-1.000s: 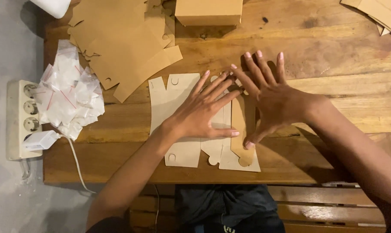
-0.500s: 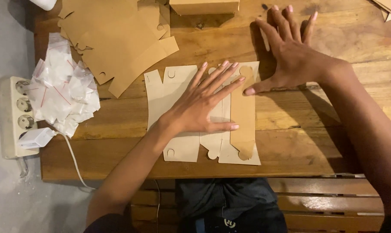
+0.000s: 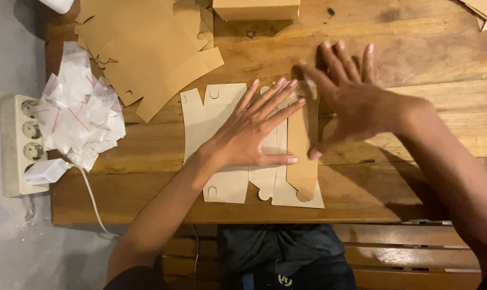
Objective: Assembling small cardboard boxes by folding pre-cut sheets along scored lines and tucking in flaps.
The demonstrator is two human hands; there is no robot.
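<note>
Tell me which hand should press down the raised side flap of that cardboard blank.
Probably the right hand: it is already at the raised flap, while the left hand lies flat, pinning the cardboard blank.

The pale die-cut cardboard blank [image 3: 216, 139] you worked on lay flat near the desk's [image 3: 415, 177] front edge, its brown right-hand flap [image 3: 301, 156] folded up and inward.
</note>
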